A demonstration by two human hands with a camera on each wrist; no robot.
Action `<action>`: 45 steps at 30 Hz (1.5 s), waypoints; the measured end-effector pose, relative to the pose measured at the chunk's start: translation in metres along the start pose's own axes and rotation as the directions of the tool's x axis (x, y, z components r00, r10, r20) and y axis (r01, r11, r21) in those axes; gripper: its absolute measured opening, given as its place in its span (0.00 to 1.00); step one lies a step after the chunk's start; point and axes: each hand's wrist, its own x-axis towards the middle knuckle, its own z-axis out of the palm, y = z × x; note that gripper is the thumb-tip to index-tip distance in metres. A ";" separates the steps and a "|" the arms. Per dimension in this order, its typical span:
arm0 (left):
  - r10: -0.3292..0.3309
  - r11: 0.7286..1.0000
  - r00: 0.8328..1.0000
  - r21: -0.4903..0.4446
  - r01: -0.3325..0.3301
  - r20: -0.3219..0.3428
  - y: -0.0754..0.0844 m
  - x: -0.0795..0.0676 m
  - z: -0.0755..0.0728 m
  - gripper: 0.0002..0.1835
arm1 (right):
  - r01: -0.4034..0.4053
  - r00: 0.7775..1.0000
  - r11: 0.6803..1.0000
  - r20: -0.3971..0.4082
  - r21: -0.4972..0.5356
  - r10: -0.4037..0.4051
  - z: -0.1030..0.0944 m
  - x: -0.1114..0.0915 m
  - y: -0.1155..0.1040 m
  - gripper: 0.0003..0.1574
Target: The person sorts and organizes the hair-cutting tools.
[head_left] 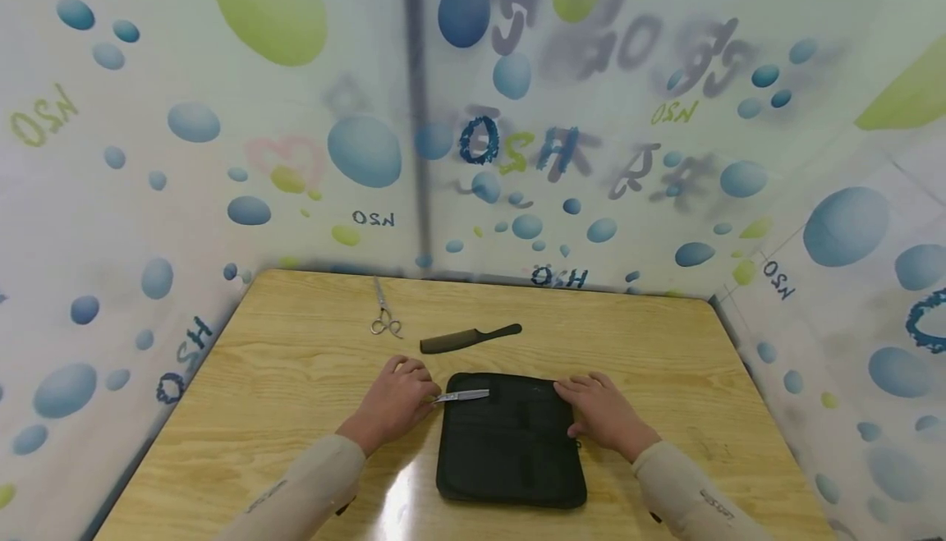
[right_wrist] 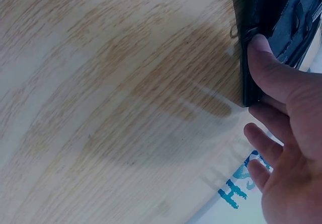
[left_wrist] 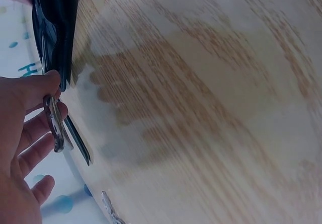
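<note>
A flat black zip case (head_left: 510, 463) lies on the wooden table in front of me. My left hand (head_left: 397, 401) is at its upper left edge and pinches a pair of silver scissors (head_left: 466, 395) by the handle end. The blades point right, over the case's upper part. In the left wrist view, the scissors' finger loops (left_wrist: 55, 126) show between thumb and fingers. At the case's upper right edge, my right hand (head_left: 602, 414) grips the rim, thumb on top and a finger against the outer side, as the right wrist view shows.
Beyond the case lies a dark comb (head_left: 458, 340). Farther back on the left is a second pair of silver scissors (head_left: 383, 319). The wooden table (head_left: 296, 344) meets printed walls (head_left: 355, 245) at its back and sides.
</note>
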 end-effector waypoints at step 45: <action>0.113 0.993 0.993 -0.035 -0.115 -0.039 0.005 0.027 0.015 0.06 | -0.035 0.999 0.999 -0.018 0.003 0.035 -0.003 0.002 -0.005 0.46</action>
